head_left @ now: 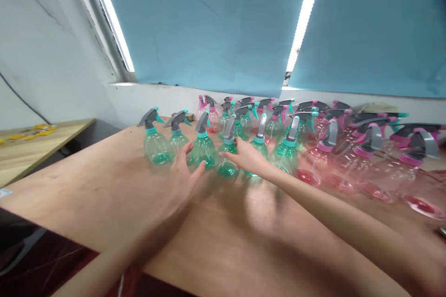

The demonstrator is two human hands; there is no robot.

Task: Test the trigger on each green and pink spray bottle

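My right hand (pixel 246 154) grips a clear green spray bottle (pixel 227 167) from its right side, just under the turquoise collar. The thumb lies across the front of this bottle, and the other fingers are partly hidden. My left hand (pixel 184 169) is open, thumb and fingers apart, beside another green spray bottle (pixel 204 147) with a grey trigger head. Whether it touches that bottle I cannot tell. Further left stand two more green spray bottles, the outer one (pixel 155 146) upright at the row's end. Right of my right hand is a green spray bottle (pixel 285 153).
Pink-collared spray bottles (pixel 322 160) crowd the right side of the wooden table (pixel 114 176), with several more in rows behind. Blue curtains (pixel 209 23) hang at the back. Another table (pixel 66 134) with yellow pieces stands at the left.
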